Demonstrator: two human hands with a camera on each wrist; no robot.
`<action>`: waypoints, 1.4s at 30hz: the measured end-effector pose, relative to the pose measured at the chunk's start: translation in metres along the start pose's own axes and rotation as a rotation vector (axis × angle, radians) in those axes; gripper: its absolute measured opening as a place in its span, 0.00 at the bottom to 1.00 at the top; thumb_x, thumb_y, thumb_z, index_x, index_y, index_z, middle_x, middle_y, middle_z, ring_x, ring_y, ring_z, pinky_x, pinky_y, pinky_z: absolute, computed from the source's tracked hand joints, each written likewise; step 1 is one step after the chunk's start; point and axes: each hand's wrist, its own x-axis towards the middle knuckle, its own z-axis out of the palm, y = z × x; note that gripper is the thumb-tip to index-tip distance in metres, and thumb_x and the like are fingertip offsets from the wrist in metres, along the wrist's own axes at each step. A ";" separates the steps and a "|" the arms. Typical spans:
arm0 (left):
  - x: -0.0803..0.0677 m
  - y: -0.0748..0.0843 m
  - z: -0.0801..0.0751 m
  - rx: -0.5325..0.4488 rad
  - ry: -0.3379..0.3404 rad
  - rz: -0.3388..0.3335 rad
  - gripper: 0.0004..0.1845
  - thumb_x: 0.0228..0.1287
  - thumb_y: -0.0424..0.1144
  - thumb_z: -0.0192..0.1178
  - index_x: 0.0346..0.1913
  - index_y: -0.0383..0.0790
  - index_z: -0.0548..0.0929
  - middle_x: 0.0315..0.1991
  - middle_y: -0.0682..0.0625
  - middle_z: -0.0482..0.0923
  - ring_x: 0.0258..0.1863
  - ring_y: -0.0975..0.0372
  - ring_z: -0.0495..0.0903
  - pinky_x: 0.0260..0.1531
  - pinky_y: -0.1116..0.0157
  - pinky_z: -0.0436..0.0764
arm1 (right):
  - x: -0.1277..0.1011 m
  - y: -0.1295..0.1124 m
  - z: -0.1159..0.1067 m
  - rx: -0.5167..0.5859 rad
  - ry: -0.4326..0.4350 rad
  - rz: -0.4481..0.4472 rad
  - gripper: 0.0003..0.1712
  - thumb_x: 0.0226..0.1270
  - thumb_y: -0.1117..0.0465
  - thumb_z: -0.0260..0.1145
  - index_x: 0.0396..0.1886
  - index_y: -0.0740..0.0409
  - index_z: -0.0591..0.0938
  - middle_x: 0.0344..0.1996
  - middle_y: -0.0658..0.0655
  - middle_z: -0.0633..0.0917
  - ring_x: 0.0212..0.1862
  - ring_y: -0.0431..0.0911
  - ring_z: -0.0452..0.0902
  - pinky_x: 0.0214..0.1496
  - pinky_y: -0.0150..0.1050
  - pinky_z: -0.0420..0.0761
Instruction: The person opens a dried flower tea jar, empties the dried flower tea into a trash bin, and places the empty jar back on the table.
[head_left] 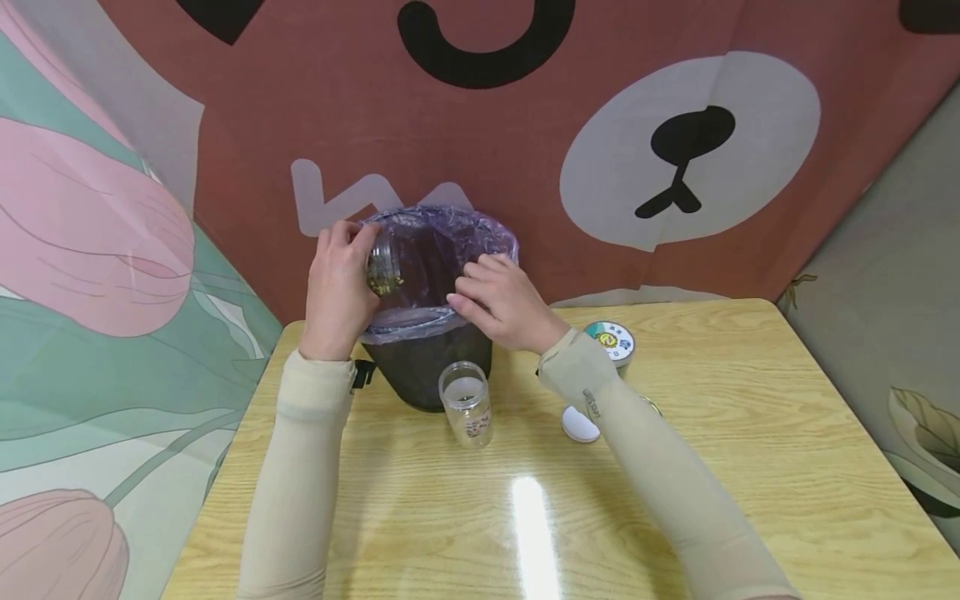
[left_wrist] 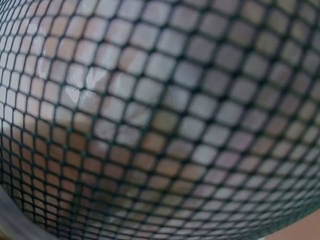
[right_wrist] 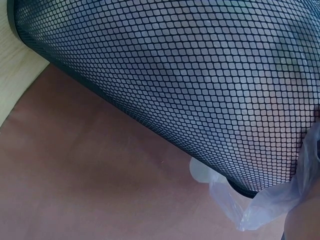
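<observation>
A black mesh trash bin (head_left: 431, 367) stands on the table, lined with a translucent purple bag (head_left: 408, 325). At its left rim my left hand (head_left: 333, 287) grips a clear jar (head_left: 384, 257), tipped over inside the opening, with yellow-green bits near its mouth. My right hand (head_left: 504, 302) holds the bin's right rim with curled fingers over the liner. Mesh (left_wrist: 175, 60) fills the left wrist view, blurred shapes behind it. The right wrist view shows the mesh side (right_wrist: 165, 65) and the folded liner edge (right_wrist: 265, 205).
An uncapped clear jar (head_left: 467, 408) stands right in front of the bin. To its right lie a white lid (head_left: 580, 425) and a round tin (head_left: 612, 340) with a printed top. Part of a gold-coloured rim (head_left: 652, 405) shows beside my right sleeve. A printed cloth hangs behind the table.
</observation>
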 end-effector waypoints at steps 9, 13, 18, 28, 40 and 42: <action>0.000 -0.002 0.000 0.012 0.010 0.010 0.41 0.41 0.17 0.74 0.65 0.35 0.79 0.58 0.31 0.75 0.55 0.40 0.72 0.59 0.40 0.80 | 0.000 0.000 0.001 0.006 0.001 -0.003 0.39 0.84 0.34 0.31 0.27 0.53 0.78 0.27 0.52 0.74 0.37 0.49 0.67 0.46 0.46 0.67; 0.000 -0.003 0.000 0.005 0.001 0.001 0.42 0.40 0.17 0.76 0.65 0.35 0.79 0.58 0.32 0.75 0.55 0.40 0.72 0.59 0.40 0.80 | 0.001 -0.001 0.001 0.006 0.002 -0.004 0.39 0.84 0.34 0.31 0.27 0.53 0.78 0.27 0.52 0.74 0.37 0.49 0.67 0.46 0.46 0.67; 0.000 -0.003 0.000 0.005 -0.003 -0.003 0.43 0.39 0.18 0.77 0.66 0.35 0.79 0.59 0.32 0.75 0.56 0.40 0.72 0.60 0.40 0.80 | 0.001 -0.001 0.001 0.006 0.002 -0.003 0.39 0.84 0.34 0.31 0.28 0.52 0.78 0.27 0.52 0.74 0.37 0.49 0.67 0.47 0.46 0.67; 0.000 -0.004 -0.001 0.004 0.005 -0.005 0.43 0.39 0.17 0.77 0.65 0.35 0.79 0.58 0.32 0.75 0.55 0.40 0.72 0.59 0.41 0.81 | 0.003 -0.001 0.002 0.017 0.007 -0.011 0.39 0.84 0.34 0.32 0.27 0.52 0.78 0.27 0.51 0.73 0.37 0.49 0.67 0.46 0.46 0.67; 0.001 0.002 0.000 0.020 0.028 0.007 0.41 0.42 0.16 0.74 0.65 0.35 0.79 0.59 0.32 0.75 0.56 0.40 0.73 0.59 0.42 0.82 | 0.000 -0.001 -0.004 0.014 -0.003 0.012 0.39 0.84 0.35 0.32 0.28 0.53 0.79 0.27 0.52 0.74 0.38 0.50 0.67 0.48 0.47 0.68; 0.001 0.002 0.000 0.032 0.039 0.012 0.40 0.42 0.16 0.73 0.65 0.35 0.79 0.59 0.31 0.76 0.56 0.40 0.73 0.58 0.42 0.82 | 0.001 -0.001 -0.003 0.014 -0.002 0.007 0.39 0.84 0.35 0.33 0.28 0.53 0.79 0.27 0.52 0.74 0.38 0.50 0.68 0.48 0.47 0.68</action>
